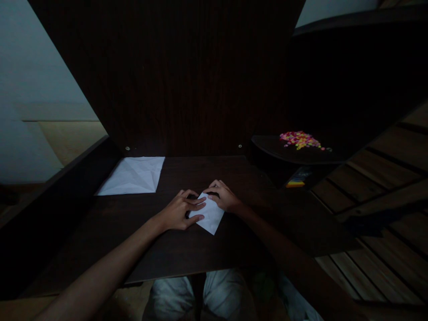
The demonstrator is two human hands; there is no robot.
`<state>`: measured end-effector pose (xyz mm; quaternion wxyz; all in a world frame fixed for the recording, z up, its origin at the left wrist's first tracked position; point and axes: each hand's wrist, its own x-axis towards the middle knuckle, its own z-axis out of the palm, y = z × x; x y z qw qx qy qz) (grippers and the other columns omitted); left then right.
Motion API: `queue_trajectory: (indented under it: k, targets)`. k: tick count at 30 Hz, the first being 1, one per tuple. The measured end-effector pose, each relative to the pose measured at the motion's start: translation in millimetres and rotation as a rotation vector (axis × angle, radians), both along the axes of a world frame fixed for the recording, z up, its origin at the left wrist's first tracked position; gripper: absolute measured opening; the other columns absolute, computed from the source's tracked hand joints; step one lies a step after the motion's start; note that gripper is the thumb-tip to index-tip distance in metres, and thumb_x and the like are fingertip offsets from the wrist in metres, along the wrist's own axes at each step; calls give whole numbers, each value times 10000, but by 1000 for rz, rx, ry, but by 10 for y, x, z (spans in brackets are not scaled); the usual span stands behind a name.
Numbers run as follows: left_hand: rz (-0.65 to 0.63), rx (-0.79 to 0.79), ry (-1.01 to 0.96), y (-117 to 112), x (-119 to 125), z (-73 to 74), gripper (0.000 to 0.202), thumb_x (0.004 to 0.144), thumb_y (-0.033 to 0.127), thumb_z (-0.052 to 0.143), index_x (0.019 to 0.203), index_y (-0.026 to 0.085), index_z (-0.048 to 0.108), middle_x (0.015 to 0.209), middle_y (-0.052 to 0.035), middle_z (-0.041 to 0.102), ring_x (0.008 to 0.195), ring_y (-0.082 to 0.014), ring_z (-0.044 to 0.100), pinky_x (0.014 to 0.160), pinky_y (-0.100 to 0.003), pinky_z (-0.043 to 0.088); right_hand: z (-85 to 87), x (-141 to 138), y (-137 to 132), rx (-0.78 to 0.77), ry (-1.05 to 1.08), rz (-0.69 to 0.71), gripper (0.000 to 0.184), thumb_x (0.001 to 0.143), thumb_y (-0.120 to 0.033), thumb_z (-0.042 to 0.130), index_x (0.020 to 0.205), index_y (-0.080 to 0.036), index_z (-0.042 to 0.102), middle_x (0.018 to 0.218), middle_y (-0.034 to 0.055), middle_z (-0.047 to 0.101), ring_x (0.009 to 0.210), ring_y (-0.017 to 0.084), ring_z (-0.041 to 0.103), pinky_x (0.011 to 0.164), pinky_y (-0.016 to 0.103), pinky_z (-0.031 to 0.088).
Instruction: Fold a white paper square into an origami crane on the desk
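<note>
A small folded piece of white paper (212, 217) lies on the dark wooden desk, one corner pointing toward me. My left hand (183, 210) rests at its left side, fingers spread, with fingertips on the paper's surface. From the upper right, my right hand (222, 195) reaches over the far part of the paper, its fingers bent and touching the top corner and edge. The far corner is partly hidden beneath the fingers.
A larger creased white sheet (135, 175) lies at the desk's back left. Small colourful pieces (302, 139) are heaped on a raised side shelf (274, 150) at right, with a yellow-orange item (295, 183) below it. A tall dark panel (187, 80) closes off the back.
</note>
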<state>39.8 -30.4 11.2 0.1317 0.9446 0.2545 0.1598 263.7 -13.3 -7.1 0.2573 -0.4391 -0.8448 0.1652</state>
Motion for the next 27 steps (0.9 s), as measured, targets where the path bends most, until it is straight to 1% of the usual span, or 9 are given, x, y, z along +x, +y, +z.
queue_trajectory:
  k: [3,7,10,13,18,20,22,25,27]
  targets:
    - [11,15,-20,-4,8,2,438,840,444,557,1226,241,597,1258,-75,606,1126,-276,463,939,-459,350,-15,-11,6,-18,34,-20,241,842,-139,565,1043,-195,688,939,68,557,930,190,501,864,358,407]
    - [55,31,12,6,9,-6,562,821,489,559,1310,217,516,1319,-91,555,1116,-302,453,937,-492,345,-20,-23,1,-24,41,-17,236,843,-143,568,1039,-188,691,946,70,562,930,187,502,861,356,404]
    - [89,49,49,12,5,-7,634,810,524,555,1358,224,453,1351,-93,524,1119,-319,436,948,-538,320,-20,-28,-7,-15,28,-29,269,843,-146,568,1089,-198,663,960,67,567,930,187,498,859,356,403]
    - [106,71,63,8,3,5,653,801,552,549,1361,231,448,1358,-99,514,1115,-329,428,943,-549,320,-19,-29,-15,4,14,-49,312,832,-137,576,1135,-191,625,967,66,574,922,189,496,853,353,407]
    - [110,109,75,-10,18,21,680,794,572,540,1358,201,453,1318,-120,535,1111,-329,434,958,-531,323,-2,-34,-29,56,6,-45,200,833,-181,594,1023,-169,655,942,69,587,911,195,500,847,352,410]
    - [143,134,66,-15,34,11,714,762,615,553,1333,192,483,1249,-130,569,1111,-333,440,970,-530,317,12,-39,-40,82,4,-42,157,845,-212,590,975,-173,668,921,68,588,891,194,503,840,354,408]
    - [181,160,45,-12,51,-4,697,739,643,561,1268,189,543,1176,-130,595,1098,-327,452,973,-518,320,31,-45,-55,98,3,-36,134,849,-229,588,931,-178,681,899,65,585,871,189,505,825,351,406]
    - [230,169,2,14,56,-19,590,745,636,563,1118,183,623,1069,-119,620,1012,-293,494,923,-472,371,60,-44,-80,102,-7,-31,118,819,-249,633,900,-187,693,904,57,585,882,192,503,823,356,388]
    - [231,138,-27,49,34,-22,508,771,595,566,1055,179,635,1021,-108,625,961,-270,510,884,-439,396,77,-39,-92,107,-25,-36,132,788,-260,672,901,-195,697,925,53,582,895,196,500,824,361,372]
